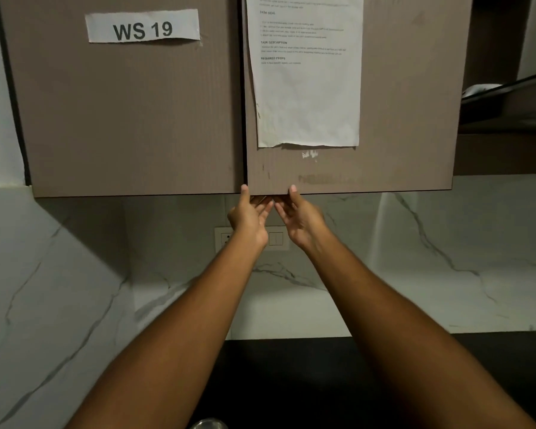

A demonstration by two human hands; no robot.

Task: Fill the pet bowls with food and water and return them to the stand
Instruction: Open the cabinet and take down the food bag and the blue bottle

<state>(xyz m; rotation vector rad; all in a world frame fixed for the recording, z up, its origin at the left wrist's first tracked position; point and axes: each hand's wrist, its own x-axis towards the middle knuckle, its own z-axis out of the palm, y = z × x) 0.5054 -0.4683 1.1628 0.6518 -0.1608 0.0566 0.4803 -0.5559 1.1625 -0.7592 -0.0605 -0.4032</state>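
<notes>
Both my arms reach up to a brown wall cabinet. My left hand [249, 216] hooks its fingers under the bottom edge of the left door [130, 119], thumb on the door's front near the seam. My right hand [299, 219] grips the bottom edge of the right door [399, 134] the same way, thumb on the front. Both doors look closed or barely ajar. At the bottom edge of the view, a shiny metal rim [209, 424], possibly a bowl, peeks in. No food, water or stand is in view.
A "WS 19" label [143, 26] is taped to the left door and a printed task sheet [307, 72] to the right one. Behind my wrists is a wall switch plate [276, 239] on the marble backsplash [430, 258]. A dark countertop [291, 382] lies below.
</notes>
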